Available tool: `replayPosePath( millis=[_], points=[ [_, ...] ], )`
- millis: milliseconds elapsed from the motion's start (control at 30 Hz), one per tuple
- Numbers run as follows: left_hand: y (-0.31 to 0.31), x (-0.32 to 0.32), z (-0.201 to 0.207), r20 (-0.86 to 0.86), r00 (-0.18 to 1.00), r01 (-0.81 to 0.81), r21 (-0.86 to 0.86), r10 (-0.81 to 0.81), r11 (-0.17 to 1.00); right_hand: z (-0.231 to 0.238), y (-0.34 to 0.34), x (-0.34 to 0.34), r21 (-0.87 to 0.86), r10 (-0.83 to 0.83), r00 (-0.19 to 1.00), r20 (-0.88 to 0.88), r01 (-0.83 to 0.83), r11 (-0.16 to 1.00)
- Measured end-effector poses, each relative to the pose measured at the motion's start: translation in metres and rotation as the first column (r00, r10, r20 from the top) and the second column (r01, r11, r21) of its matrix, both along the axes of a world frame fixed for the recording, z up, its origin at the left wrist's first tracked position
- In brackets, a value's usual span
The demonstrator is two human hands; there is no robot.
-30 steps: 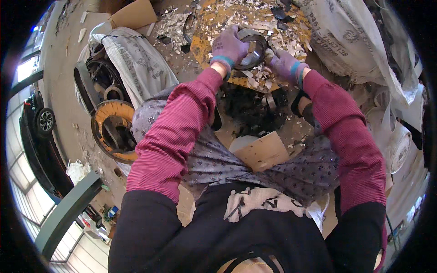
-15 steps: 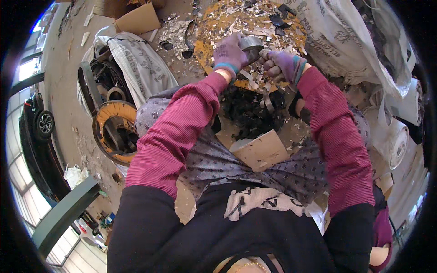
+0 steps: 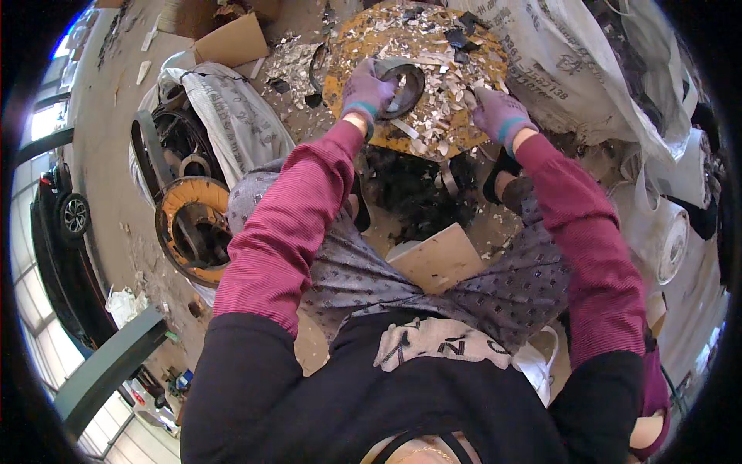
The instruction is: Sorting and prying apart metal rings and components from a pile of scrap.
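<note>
Lap: patterned grey trousers (image 3: 506, 298), knees spread; a piece of cardboard (image 3: 437, 259) lies between the legs.
Maroon cloth (image 3: 655, 390): lower right, partly behind the right sleeve; whose it is, cannot tell.
Dark heap (image 3: 413, 193): beyond the cardboard; black, tangled, separate pieces hard to make out.
Right hand (image 3: 501, 114): purple glove, teal cuff; apart from the ring, to its right, fingers bent. Fingertips too small to read; cannot tell if anything is pinched there.
Left hand (image 3: 368, 90): matching glove, gripping the ring by its left side; some fingers hidden behind the band.
Ring (image 3: 418, 91): broad round band, open through the middle, tilted; dull grey along the top, near black on the right wall. Left part covered by the glove. Held over the board, left of its middle; contact beneath cannot be told.
Board (image 3: 393, 140): worn yellow, largely covered by pale flat chips (image 3: 443, 117), a few black scraps among them.
White sacks: left one (image 3: 243, 112) beside dark bands; right one (image 3: 541, 54) cut off by the upper edge.
Car (image 3: 58, 263): far left, dark, bent by the lens.
</note>
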State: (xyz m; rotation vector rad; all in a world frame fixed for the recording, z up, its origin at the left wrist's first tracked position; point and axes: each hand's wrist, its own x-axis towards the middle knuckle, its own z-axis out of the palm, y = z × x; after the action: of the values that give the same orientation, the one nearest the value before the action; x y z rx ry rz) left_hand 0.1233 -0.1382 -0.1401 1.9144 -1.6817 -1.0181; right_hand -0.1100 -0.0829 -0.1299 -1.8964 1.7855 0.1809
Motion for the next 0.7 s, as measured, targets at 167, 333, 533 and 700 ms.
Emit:
replayPosePath(
  millis=[167,333,533,700],
  points=[
    [-0.004,-0.003,0.005,0.046,0.989,0.143,0.020,-0.143,0.990,0.007,0.017,0.018,-0.092,-0.110,0.950,0.294,0.142,0.986],
    [-0.002,0.002,0.010,-0.023,0.983,0.186,0.061,-0.185,0.981,-0.002,0.004,0.025,-0.220,-0.013,0.980,0.201,0.058,0.974],
    [-0.008,0.006,0.007,-0.019,0.977,0.212,0.094,-0.211,0.973,0.008,-0.020,0.033,-0.262,0.139,0.990,0.029,-0.126,0.957],
    [-0.010,0.000,0.005,0.100,0.965,0.230,0.118,-0.242,0.966,0.026,-0.034,0.038,-0.093,0.140,0.984,-0.112,-0.151,0.984]
  ],
)
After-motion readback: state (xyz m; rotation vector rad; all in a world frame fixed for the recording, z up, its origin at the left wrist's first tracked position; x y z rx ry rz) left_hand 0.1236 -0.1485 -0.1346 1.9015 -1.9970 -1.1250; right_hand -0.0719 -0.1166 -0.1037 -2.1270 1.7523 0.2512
